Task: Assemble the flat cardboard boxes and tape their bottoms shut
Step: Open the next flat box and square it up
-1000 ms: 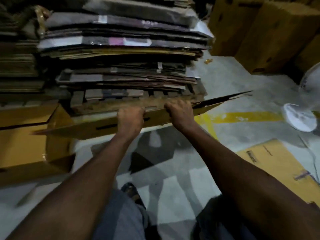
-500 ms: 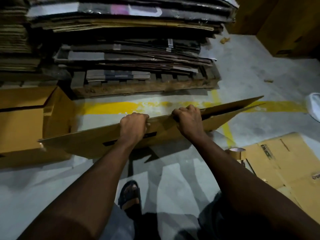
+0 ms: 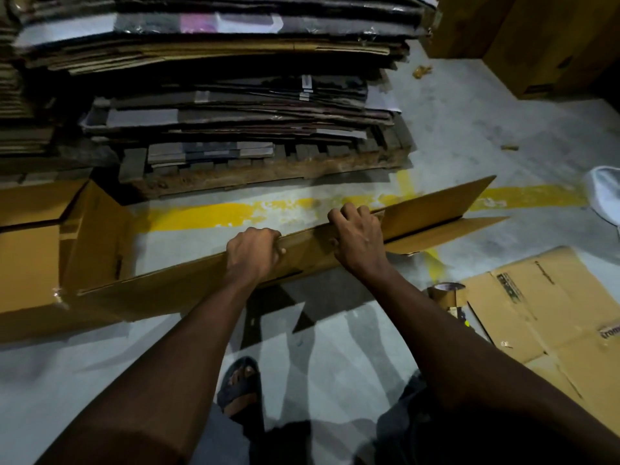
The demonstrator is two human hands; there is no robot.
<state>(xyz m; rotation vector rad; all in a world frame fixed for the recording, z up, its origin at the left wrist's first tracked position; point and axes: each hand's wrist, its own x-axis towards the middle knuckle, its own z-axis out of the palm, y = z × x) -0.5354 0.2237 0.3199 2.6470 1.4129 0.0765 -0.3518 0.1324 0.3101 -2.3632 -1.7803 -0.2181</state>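
Foot: one foot in a dark sandal (image 3: 240, 385) stands on the grey floor (image 3: 335, 347), low in the view between the two forearms.
Left hand: the left hand (image 3: 253, 253) grips the long upper edge of the flat box. Its fingers (image 3: 272, 235) are curled tight over that edge, knuckles up.
Right hand: the right hand (image 3: 357, 241) is clamped on the same edge, just right of the left hand. Its fingers (image 3: 349, 212) are hooked over the top and the thumb is hidden.
Flat box: the flat box (image 3: 181, 292) is held on edge in front of the person, slanting up to the right. Flaps at its right end stand slightly parted. I cannot tell whether the lower edge touches the floor.
Tape roll: a brown tape roll (image 3: 445, 293) sits on the floor right of the right forearm, at the corner of the cardboard sheet.
Cardboard sheet: a printed cardboard sheet (image 3: 550, 317) lies flat on the floor at the right.
Made-up box: a made-up box (image 3: 30, 260) rests at the left, close to the flat box's left end.
Yellow line: a worn yellow line (image 3: 201, 214) runs across the floor behind the flat box.
Pallet: a wooden pallet (image 3: 268, 171) sits beyond the line.
Stack: a tall stack of flattened cardboard (image 3: 218, 95) lies on the pallet.
Far right: brown cartons (image 3: 536, 45) stand at the top right corner. A white object (image 3: 605, 193) is cut off by the right edge and cannot be identified.
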